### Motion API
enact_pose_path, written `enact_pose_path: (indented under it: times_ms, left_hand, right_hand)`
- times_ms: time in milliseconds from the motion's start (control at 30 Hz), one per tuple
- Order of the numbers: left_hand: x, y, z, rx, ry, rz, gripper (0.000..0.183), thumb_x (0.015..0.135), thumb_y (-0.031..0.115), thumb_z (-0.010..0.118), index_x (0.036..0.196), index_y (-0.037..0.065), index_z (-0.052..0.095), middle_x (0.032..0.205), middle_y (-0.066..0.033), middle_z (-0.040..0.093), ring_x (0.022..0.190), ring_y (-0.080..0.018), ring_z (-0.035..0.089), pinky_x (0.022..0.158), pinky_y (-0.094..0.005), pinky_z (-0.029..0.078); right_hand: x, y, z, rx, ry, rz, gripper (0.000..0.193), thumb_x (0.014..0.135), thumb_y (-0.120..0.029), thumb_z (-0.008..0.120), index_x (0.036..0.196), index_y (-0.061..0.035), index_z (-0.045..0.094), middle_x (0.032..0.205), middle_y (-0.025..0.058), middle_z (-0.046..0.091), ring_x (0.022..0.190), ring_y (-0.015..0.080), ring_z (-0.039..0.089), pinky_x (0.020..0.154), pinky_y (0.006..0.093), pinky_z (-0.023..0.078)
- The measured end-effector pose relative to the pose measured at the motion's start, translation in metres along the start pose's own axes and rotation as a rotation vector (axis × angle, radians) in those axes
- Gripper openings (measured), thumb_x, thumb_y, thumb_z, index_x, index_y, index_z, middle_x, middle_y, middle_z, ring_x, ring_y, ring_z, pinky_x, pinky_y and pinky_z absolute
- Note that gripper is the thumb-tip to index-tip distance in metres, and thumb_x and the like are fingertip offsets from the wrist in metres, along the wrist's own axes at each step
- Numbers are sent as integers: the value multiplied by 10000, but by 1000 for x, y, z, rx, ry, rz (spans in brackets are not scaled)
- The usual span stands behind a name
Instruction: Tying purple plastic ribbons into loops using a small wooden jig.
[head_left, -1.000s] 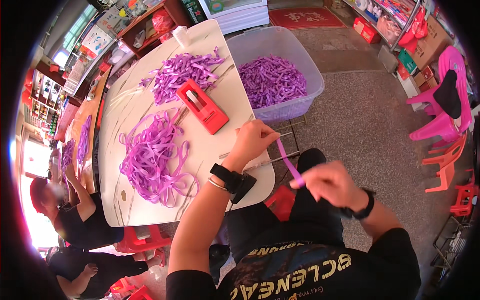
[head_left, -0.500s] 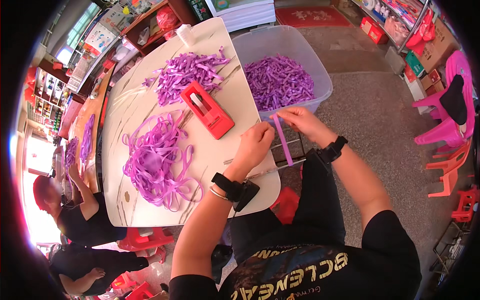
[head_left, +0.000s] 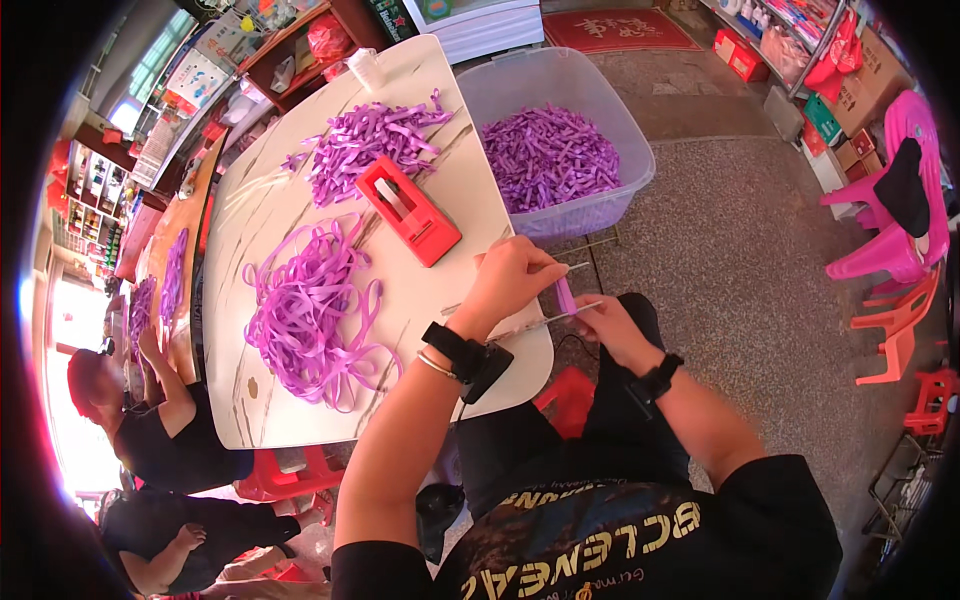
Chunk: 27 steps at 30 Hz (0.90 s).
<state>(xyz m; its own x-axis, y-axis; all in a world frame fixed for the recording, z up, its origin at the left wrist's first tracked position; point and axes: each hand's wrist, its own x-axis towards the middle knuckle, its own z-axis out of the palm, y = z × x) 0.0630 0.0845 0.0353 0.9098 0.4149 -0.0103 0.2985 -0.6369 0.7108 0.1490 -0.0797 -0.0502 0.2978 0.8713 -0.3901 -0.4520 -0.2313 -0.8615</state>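
Left hand [head_left: 510,277]: fingers and thumb are pinched nearly closed, with the upper end of the ribbon gripped.
Right hand [head_left: 617,335]: fingers are curled at the lower end; whether it is gripped cannot be told.
Purple ribbon strip [head_left: 565,297]: stretched between both hands, beside the marble-patterned table [head_left: 415,320].
Red tape dispenser [head_left: 428,240]: set between two purple ribbon piles [head_left: 308,318].

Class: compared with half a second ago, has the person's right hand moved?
Yes: the right hand has moved down the view, away from the plastic bin.
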Motion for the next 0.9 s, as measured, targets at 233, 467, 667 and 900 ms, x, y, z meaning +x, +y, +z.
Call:
enact_pose_path:
  times_ms: [233, 467, 667, 900]
  left_hand:
    - [5, 1, -1, 76, -83, -32, 215, 731, 248, 649, 751, 34, 644, 665, -82, 560, 620, -186, 541, 554, -319, 402]
    - [6, 0, 1, 107, -89, -40, 228, 741, 256, 629, 744, 29, 634, 652, -91, 565, 594, -189, 531, 540, -320, 391]
    - [-5, 0, 3, 9, 8, 27, 212, 748, 274, 596, 703, 70, 636, 614, -94, 574, 619, -272, 551, 527, -367, 373]
    - [-84, 35, 8, -706, -130, -271, 312, 925, 288, 390, 962, 41, 576, 575, 21, 419, 503, -72, 375, 463, -218, 296]
  right_hand:
    - [-13, 19, 26, 415, 184, -197, 60, 852, -109, 545, 864, -51, 551, 815, 39, 607, 678, 89, 567, 574, 184, 441]
    - [-23, 6, 34, 425, 218, -202, 52, 834, -83, 565, 872, -49, 556, 808, 34, 613, 659, 77, 573, 549, 167, 452]
    - [-31, -6, 36, 328, 222, -80, 117, 832, -137, 580, 912, -51, 588, 797, 12, 615, 654, 63, 563, 554, 160, 442]
    - [-42, -19, 37, 160, 215, -52, 149, 823, -217, 595, 864, -74, 610, 756, -19, 605, 623, 40, 528, 548, 150, 396]
